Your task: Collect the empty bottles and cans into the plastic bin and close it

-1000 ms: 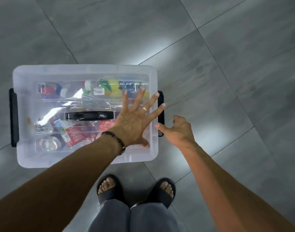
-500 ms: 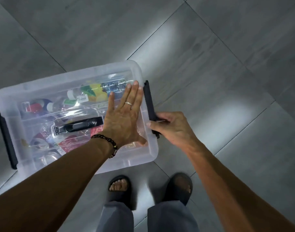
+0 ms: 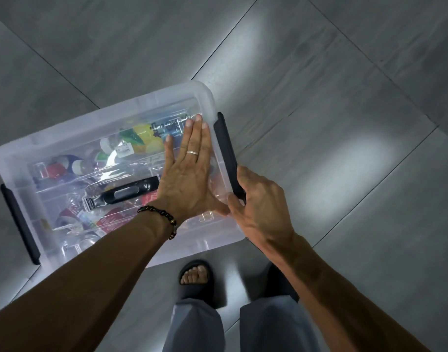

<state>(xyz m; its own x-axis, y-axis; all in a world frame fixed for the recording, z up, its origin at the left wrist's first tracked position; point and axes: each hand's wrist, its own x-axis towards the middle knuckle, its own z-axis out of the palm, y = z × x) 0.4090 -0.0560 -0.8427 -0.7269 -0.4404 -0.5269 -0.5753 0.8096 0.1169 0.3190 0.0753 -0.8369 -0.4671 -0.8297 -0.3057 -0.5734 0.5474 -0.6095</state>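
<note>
The clear plastic bin sits on the floor, turned at a slant, with its see-through lid lying flat on top. A black carry handle lies folded down in the middle of the lid. One black side latch stands at the left end, another latch at the right end; whether that one is snapped fully home is hard to tell. Through the lid show bottles with green and yellow labels along the far side and red cans nearer, all lying on their sides.
</note>
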